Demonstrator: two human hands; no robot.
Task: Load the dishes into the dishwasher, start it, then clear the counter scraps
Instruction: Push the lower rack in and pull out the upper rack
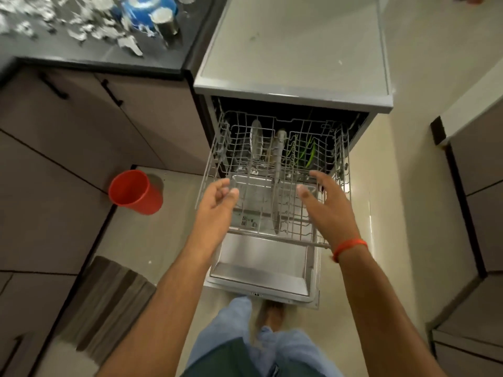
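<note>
The dishwasher [294,85] stands with its door [261,270] folded down to the floor. Its upper wire rack [272,170] is pulled halfway out and holds nothing. Below and behind it, a steel plate [256,140] and green plates [310,155] stand in the lower rack. My left hand [217,202] hovers at the rack's front left corner, fingers loosely curled and holding nothing. My right hand [325,202] reaches over the rack's front right side with fingers spread. On the black counter [152,58] lie scattered pale scraps [81,25], a steel tumbler [166,23] and a blue bowl [147,9].
A red bucket [136,191] sits on the floor left of the dishwasher. A striped mat [111,300] lies by the cabinets [68,148]. Another cabinet [476,186] lines the right side. My legs and a bare foot [269,314] stand just before the open door.
</note>
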